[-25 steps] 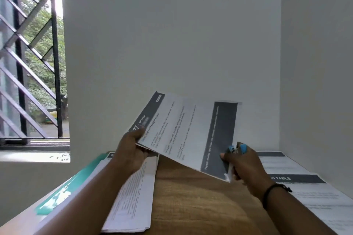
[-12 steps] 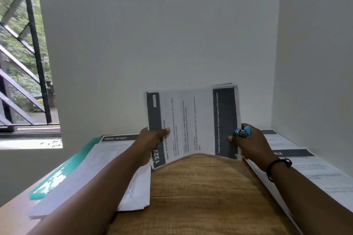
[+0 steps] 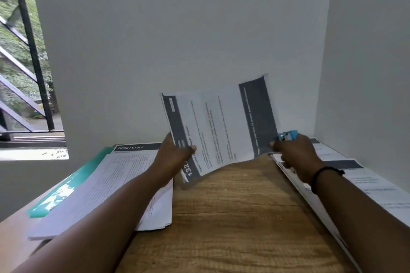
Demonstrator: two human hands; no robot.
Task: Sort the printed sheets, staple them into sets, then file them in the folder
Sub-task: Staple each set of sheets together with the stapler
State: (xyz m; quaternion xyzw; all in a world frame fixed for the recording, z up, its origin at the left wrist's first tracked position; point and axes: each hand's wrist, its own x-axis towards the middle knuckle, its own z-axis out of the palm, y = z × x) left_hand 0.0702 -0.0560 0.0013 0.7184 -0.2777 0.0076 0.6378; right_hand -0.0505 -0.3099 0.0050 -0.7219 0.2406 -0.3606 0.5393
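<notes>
Overall, surfaces: a wooden table (image 3: 233, 224) with visible grain ran toward plain, matte, pale walls (image 3: 177, 40) that met in a corner at right.
Window: a barred opening (image 3: 24, 68) stood at far left, dark metal bars crossing green foliage.
Right stack: printed sheets (image 3: 366, 186) with dark header bands lay flat along the table's right edge, beside the wall.
Left stack: a pile of printed sheets (image 3: 115, 182), headed "DESK / STUDY", lay flat on the table's left side, partly under the left forearm.
Folder: a glossy green folder (image 3: 60, 195) lay beneath the left stack, its edge showing at left.
Held sheet: one white printed sheet (image 3: 217, 131) with dark grey bands at both short ends was raised above the table's far end, turned sideways and bowed slightly.
Left hand (image 3: 175, 155): arm extended forward; thumb on the sheet's face, fingers curled behind, pinching the "132" end.
Right hand (image 3: 295, 153): arm extended, black wristband (image 3: 321, 173) on the wrist; fingers curled, pinching the sheet's opposite end.
Stapler: a small blue stapler (image 3: 288, 135) projected from the right hand's grip, just behind the sheet's lower right corner.
</notes>
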